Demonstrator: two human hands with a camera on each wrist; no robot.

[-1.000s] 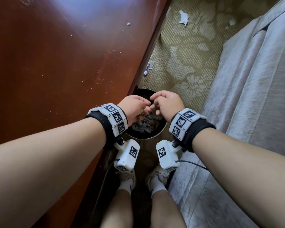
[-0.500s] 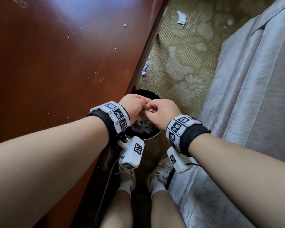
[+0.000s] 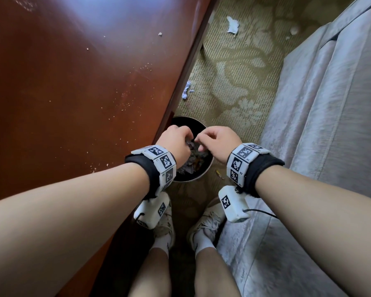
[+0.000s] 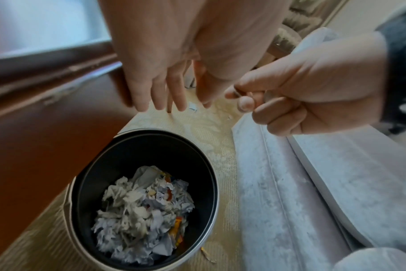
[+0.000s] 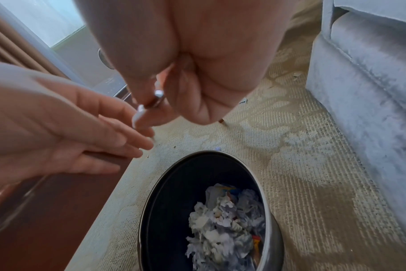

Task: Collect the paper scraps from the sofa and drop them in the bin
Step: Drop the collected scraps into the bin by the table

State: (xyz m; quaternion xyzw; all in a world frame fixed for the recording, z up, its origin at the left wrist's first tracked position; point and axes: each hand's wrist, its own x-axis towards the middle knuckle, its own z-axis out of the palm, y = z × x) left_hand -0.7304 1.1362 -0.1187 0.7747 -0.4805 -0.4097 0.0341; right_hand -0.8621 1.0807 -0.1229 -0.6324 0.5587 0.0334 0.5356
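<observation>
A round black bin [image 3: 201,127] stands on the carpet between the table and the sofa, with a heap of torn white paper scraps [image 4: 139,207] inside. Both hands hover just above its opening. My left hand [image 4: 165,99] is over the bin's left side, its fingers straight, pointing down and holding nothing. My right hand [image 5: 174,110] is curled with a ring on one finger. It pinches a small white paper scrap [image 5: 137,115] that hangs from its fingertips. The bin [image 5: 197,153] lies directly below. The grey sofa [image 3: 330,125] runs along the right.
A glossy red-brown table [image 3: 73,82] fills the left, its edge next to the bin. Loose paper scraps lie on the patterned green carpet: one far up [image 3: 232,24], one by the table edge [image 3: 186,93]. The person's shoes [image 3: 163,228] stand right behind the bin.
The two hands, which touched over the bin before, have drawn a little apart. The left hand's fingers have straightened out.
</observation>
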